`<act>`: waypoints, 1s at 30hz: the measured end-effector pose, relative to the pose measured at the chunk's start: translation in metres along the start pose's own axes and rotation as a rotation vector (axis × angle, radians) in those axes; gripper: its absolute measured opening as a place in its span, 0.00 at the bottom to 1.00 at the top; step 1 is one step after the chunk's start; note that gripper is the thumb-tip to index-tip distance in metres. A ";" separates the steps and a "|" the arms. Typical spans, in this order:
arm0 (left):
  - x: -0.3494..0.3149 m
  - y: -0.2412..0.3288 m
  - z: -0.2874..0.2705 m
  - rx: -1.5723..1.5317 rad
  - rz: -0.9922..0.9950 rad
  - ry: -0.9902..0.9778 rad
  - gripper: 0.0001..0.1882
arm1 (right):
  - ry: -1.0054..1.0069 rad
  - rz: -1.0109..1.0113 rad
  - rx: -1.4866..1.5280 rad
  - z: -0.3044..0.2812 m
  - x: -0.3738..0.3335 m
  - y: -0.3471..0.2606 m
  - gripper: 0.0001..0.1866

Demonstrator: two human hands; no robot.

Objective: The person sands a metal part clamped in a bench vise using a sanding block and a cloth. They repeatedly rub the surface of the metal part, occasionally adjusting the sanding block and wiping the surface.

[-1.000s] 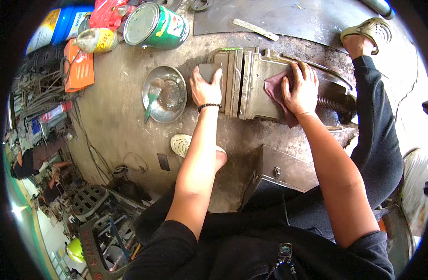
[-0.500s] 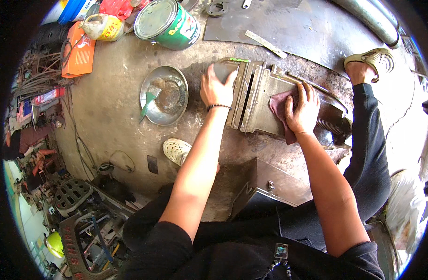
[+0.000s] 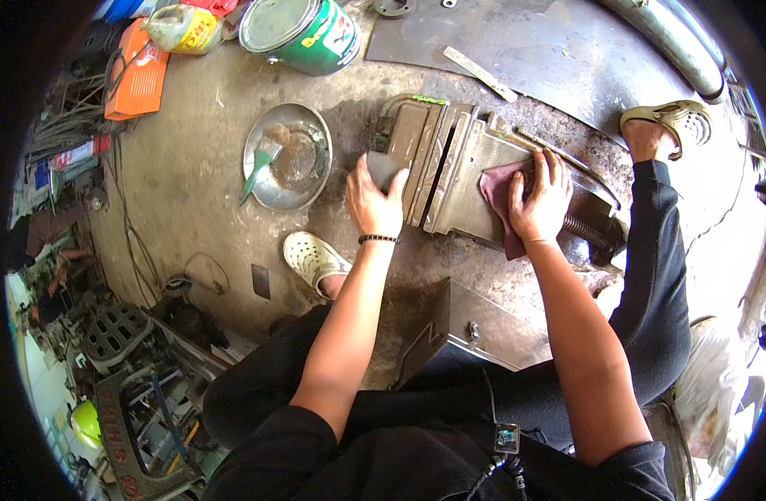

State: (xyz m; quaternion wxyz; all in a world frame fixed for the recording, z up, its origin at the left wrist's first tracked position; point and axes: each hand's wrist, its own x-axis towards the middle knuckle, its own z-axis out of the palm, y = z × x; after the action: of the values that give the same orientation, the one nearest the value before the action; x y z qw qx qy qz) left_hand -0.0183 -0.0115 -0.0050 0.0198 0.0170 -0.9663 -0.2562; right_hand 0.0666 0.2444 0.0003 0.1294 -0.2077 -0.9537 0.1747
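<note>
A large metal vise (image 3: 483, 171) lies on the floor in front of me, its jaws a narrow gap apart and its screw (image 3: 588, 231) showing at the right. My left hand (image 3: 375, 200) is at the near left corner of the jaws. Between its thumb and fingers is a dark grey flat piece (image 3: 385, 169) resembling sandpaper; its full shape is hidden. My right hand (image 3: 540, 200) presses a maroon cloth (image 3: 500, 190) onto the vise's flat top. Left of the vise stands a round metal pan (image 3: 260, 194) holding murky liquid and a green-handled brush (image 3: 258, 174).
Behind the pan are a green can (image 3: 304, 37), a plastic jug (image 3: 182, 32) and an orange box-shaped machine (image 3: 138, 75). A steel sheet (image 3: 550, 50) bearing a flat metal strip (image 3: 481, 73) lies at the back right. Close to my legs sits a metal box (image 3: 475, 321).
My left hand has moved nearer to me with the grey piece, from the vise's far left part down its left side. My right hand stays on the cloth.
</note>
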 end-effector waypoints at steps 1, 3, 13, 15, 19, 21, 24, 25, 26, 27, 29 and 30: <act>0.013 0.008 0.006 -0.021 0.005 -0.013 0.45 | 0.001 0.001 0.000 0.000 0.000 0.000 0.29; 0.041 0.026 0.021 0.013 0.048 -0.001 0.45 | 0.000 0.011 0.002 0.000 0.000 0.000 0.29; 0.052 0.040 0.024 0.052 0.017 -0.006 0.44 | -0.027 0.013 0.003 -0.001 0.001 -0.001 0.29; 0.023 0.017 0.009 0.048 0.008 -0.029 0.44 | -0.014 -0.005 -0.009 -0.001 0.001 -0.002 0.29; -0.024 -0.019 -0.016 0.062 0.038 -0.029 0.42 | 0.004 -0.008 -0.020 -0.001 0.000 -0.004 0.29; -0.029 -0.024 -0.019 0.019 0.076 -0.002 0.42 | 0.007 -0.004 -0.016 -0.001 0.000 -0.004 0.29; -0.015 -0.014 -0.013 0.057 0.046 -0.046 0.43 | 0.001 -0.005 -0.017 -0.001 0.001 -0.005 0.29; -0.006 -0.007 -0.009 0.059 0.062 -0.042 0.43 | 0.001 -0.005 -0.021 -0.001 0.000 -0.005 0.29; 0.006 0.001 -0.004 0.061 0.070 -0.036 0.43 | -0.002 -0.007 -0.027 -0.001 0.000 -0.004 0.29; 0.018 0.010 0.002 0.068 0.055 -0.053 0.44 | -0.002 -0.004 -0.020 -0.001 0.000 -0.004 0.29; 0.044 0.031 0.015 0.090 0.061 -0.039 0.43 | -0.007 -0.005 -0.031 0.000 0.000 -0.003 0.29; 0.058 0.040 0.022 0.060 0.090 -0.006 0.44 | -0.007 -0.012 -0.033 0.000 0.000 -0.003 0.29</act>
State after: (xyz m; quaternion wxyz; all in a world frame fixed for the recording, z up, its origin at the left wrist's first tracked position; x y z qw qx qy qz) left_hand -0.0779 0.0315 -0.0021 0.0279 -0.0267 -0.9733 -0.2262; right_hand 0.0660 0.2421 0.0014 0.1235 -0.2036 -0.9581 0.1592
